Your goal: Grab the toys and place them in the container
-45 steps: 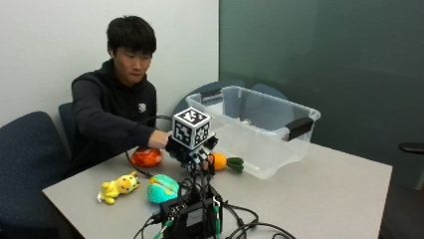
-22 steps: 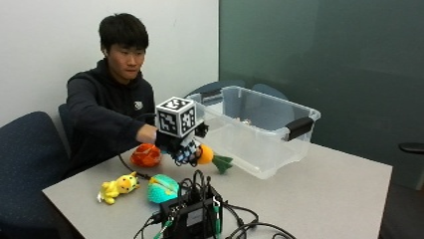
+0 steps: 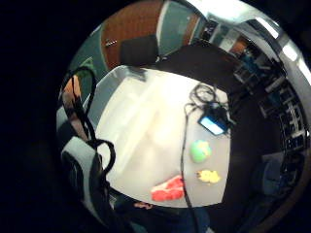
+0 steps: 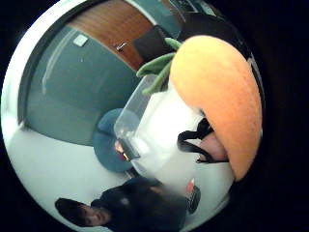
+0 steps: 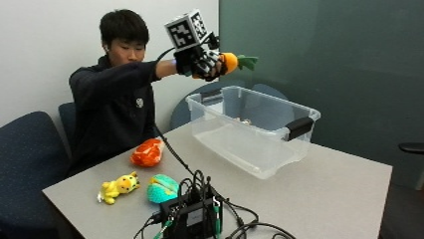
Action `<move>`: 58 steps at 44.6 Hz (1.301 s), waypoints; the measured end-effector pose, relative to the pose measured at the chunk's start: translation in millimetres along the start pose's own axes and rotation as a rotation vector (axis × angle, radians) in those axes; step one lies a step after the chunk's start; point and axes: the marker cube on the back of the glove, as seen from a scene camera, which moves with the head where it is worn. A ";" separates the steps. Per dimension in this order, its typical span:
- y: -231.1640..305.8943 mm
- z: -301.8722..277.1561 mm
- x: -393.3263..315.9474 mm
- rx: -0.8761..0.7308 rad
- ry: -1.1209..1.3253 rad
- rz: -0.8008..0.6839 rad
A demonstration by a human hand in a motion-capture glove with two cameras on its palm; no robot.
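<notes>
While our right hand grips the carrot toy high over the container's far-left rim, letting go w/o centering could bounce it off onto the table.

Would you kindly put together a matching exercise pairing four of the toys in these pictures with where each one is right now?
Things:
1. carrot toy
2. orange-red plush toy
3. yellow plush animal
4. green plush toy

Places:
A. on the table, next to the black device and cables
B. held in the gloved right hand above the clear container
C. on the table, nearest its corner
D. on the table, nearest the person

Pairs: 1-B, 2-D, 3-C, 4-A
</notes>
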 end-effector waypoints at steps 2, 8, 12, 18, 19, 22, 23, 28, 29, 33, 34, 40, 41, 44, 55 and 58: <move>-10.1 11.0 -17.4 -0.050 -0.011 0.019; -18.1 46.9 -45.2 -0.285 -0.007 0.026; -17.5 47.0 -42.7 -0.251 0.030 -0.024; -10.4 17.7 -17.7 -0.157 0.149 0.026; -7.8 13.5 -13.0 -0.155 0.157 0.047; 0.8 2.5 9.5 -0.170 0.174 0.115; 4.4 -0.2 19.8 -0.182 0.179 0.140; 25.6 -4.7 100.1 -0.329 0.165 0.317; 29.4 -3.9 119.1 -0.372 0.158 0.347; 49.7 10.2 182.5 -0.492 0.181 0.451; 56.9 16.7 193.2 -0.509 0.194 0.481; 105.8 67.4 231.8 -0.598 0.245 0.643; 111.2 74.3 238.3 -0.618 0.250 0.662; 119.5 89.3 261.9 -0.658 0.260 0.684; 137.6 132.4 299.1 -0.698 0.338 0.716; 138.6 139.5 302.5 -0.690 0.371 0.728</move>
